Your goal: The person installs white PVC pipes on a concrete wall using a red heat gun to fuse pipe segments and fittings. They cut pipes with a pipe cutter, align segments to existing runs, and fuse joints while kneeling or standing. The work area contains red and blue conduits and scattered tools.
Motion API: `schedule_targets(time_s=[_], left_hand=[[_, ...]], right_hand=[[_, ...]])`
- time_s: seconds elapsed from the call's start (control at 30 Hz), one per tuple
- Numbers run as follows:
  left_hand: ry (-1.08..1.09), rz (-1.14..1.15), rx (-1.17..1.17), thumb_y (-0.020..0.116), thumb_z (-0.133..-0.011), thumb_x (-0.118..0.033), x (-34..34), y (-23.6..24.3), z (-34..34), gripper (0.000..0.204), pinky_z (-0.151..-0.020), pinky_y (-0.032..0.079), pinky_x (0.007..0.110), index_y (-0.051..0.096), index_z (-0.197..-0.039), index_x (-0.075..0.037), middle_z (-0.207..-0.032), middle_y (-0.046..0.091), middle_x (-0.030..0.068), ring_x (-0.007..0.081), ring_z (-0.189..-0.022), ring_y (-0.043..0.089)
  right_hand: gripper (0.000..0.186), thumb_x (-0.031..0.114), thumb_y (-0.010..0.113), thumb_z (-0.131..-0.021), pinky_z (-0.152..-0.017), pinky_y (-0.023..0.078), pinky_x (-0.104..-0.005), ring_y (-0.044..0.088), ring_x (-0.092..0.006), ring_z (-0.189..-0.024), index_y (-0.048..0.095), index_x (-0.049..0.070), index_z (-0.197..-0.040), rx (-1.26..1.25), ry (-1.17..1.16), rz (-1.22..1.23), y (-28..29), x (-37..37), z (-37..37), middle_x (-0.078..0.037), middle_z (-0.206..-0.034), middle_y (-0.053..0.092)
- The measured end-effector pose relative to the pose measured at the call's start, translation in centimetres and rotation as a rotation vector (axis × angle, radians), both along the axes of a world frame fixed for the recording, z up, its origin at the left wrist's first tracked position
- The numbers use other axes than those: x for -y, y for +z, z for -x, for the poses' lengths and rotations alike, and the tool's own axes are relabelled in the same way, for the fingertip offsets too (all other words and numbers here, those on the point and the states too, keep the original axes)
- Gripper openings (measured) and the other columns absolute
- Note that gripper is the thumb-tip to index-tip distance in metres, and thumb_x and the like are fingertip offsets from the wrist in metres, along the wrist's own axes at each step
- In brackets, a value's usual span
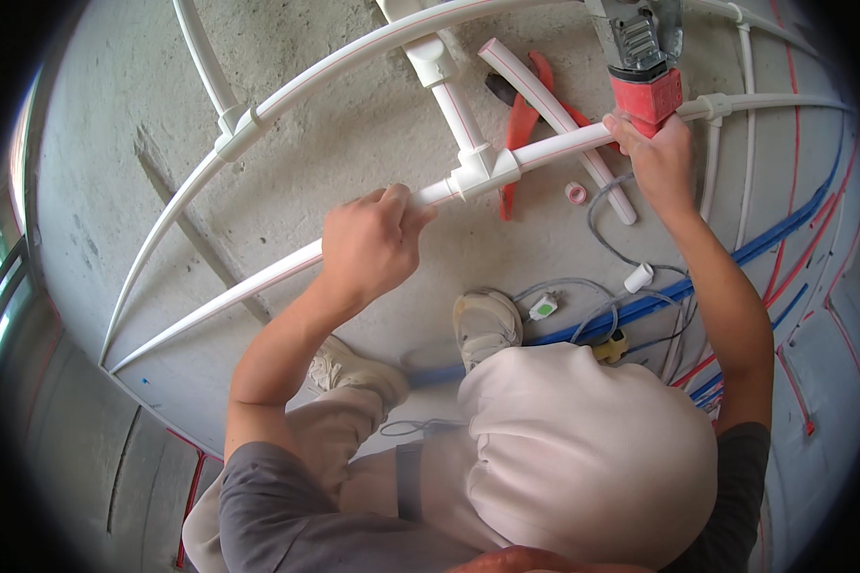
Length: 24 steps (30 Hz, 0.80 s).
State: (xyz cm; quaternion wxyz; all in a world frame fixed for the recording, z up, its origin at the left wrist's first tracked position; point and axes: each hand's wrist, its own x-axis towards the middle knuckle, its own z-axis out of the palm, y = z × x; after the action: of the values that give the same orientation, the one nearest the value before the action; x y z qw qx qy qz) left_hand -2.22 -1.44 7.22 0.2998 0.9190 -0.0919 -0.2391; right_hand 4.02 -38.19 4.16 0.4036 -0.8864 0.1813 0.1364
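Observation:
My left hand (373,241) is closed round a long white pipe (268,275) with a red stripe, left of a white tee fitting (485,174) on the same pipe. At the right, my right hand (661,162) is closed at the red end of a tool (640,57) with a ribbed grey metal body. The tool lies across the line of the pipe, and my fingers partly hide both there. Beneath the pipe, between my hands, lie a loose cut pipe (564,119) and a red-handled cutting tool (520,129). Beside them sits a small white ring (575,194).
A second white pipe (306,78) curves past the first, linked by fittings and cross pipes. Grey cable (597,224) winds over the floor near a white fitting (638,279), a white-and-green plug (543,307) and a yellow connector (612,346). Blue conduits (774,232) run along the right.

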Motion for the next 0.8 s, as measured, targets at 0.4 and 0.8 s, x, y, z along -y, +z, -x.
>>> schedule_targets(time_s=[0.4, 0.8], left_hand=[[0.007, -0.011, -0.079, 0.073, -0.096, -0.023, 0.5, 0.2, -0.2, 0.026, -0.063, 0.050, 0.052, 0.061, -0.087, -0.002, -0.079, 0.067, 0.0198, 0.0454, -0.072, 0.065], [0.013, -0.022, -0.108, 0.073, -0.095, -0.024, 0.9, 0.5, -0.4, 0.028, -0.061, 0.051, 0.052, 0.060, -0.083, -0.002, -0.075, 0.066, 0.0183, 0.0430, -0.069, 0.066]], right_hand=[[0.030, 0.019, 0.087, -0.089, -0.074, 0.055, -0.0342, 0.071, -0.0162, -0.078, 0.078, -0.004, -0.108, -0.050, -0.046, 0.011, 1.3, -0.9, -0.4, -0.009, -0.091, 0.078], [0.018, 0.009, 0.081, -0.094, -0.073, 0.053, -0.0305, 0.064, -0.0122, -0.078, 0.074, -0.004, -0.103, 0.103, 0.071, -0.014, 0.4, -0.5, 0.1, -0.006, -0.093, 0.074]])
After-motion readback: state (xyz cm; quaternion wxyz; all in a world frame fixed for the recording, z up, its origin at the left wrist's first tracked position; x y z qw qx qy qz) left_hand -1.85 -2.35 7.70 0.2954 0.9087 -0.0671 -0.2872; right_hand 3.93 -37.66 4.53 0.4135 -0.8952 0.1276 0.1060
